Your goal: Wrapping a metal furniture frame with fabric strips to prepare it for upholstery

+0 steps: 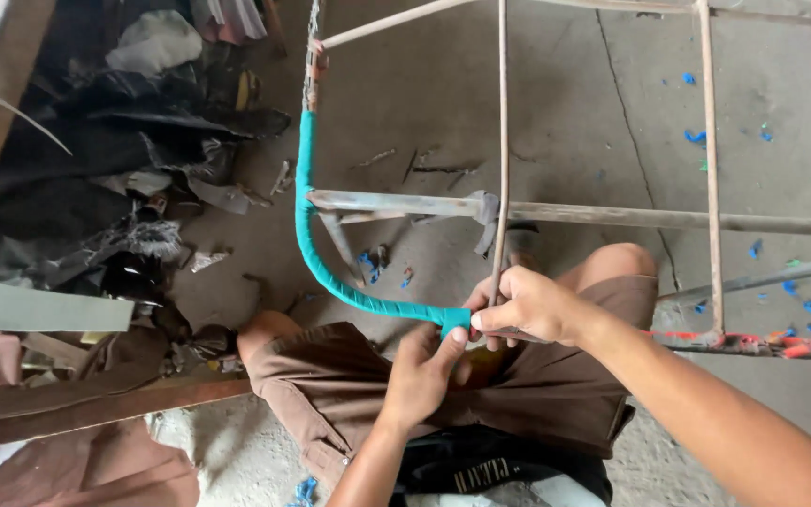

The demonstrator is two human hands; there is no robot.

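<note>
The teal wrapping strip (330, 272) runs in tight, neat turns down a curved bar of the rusty metal frame (574, 214), starting high near the frame's upper corner and sweeping round in a smooth bend toward the person's lap, where its loose end stands out as a small square tab. The rest of the frame is bare: thin, brownish rods crossing one another, with one lower rail painted a flaky red. No box or bin holds anything here; a heap of dark scraps (133, 141) simply lies loose on the concrete floor (556, 103) to the left, and little blue offcuts (696, 136) are scattered over the floor beyond the frame. The strip's free end sits right at the fingertips of both hands. The left hand (421, 376) comes up from below, fingers curled, thumb and fingers pinching that end. The right hand (527, 305) is closed around a thin upright rod just beside it, touching the strip's end too.
</note>
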